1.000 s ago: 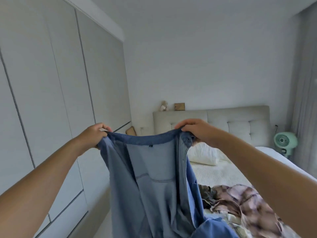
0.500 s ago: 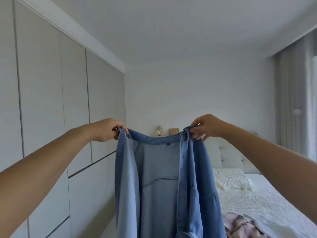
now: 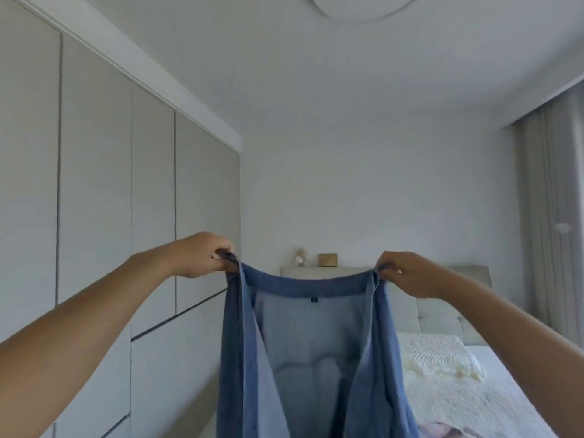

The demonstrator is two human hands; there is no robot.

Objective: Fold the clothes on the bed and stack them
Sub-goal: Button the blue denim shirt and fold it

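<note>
A blue denim shirt hangs in the air in front of me, open at the front with its collar stretched wide at the top. My left hand pinches the collar's left end. My right hand pinches the collar's right end. Both arms reach forward at chest height. The shirt's lower part runs out of the frame at the bottom. A bit of a pink patterned garment shows on the bed at the bottom right.
A tall grey wardrobe lines the left side. The bed has a grey padded headboard and a white pillow. Small ornaments stand on a ledge behind it. A curtain hangs at the right.
Both hands have moved apart along the collar, spreading the shirt wider. The view has tilted upward, so less of the bed and the clothes on it shows.
</note>
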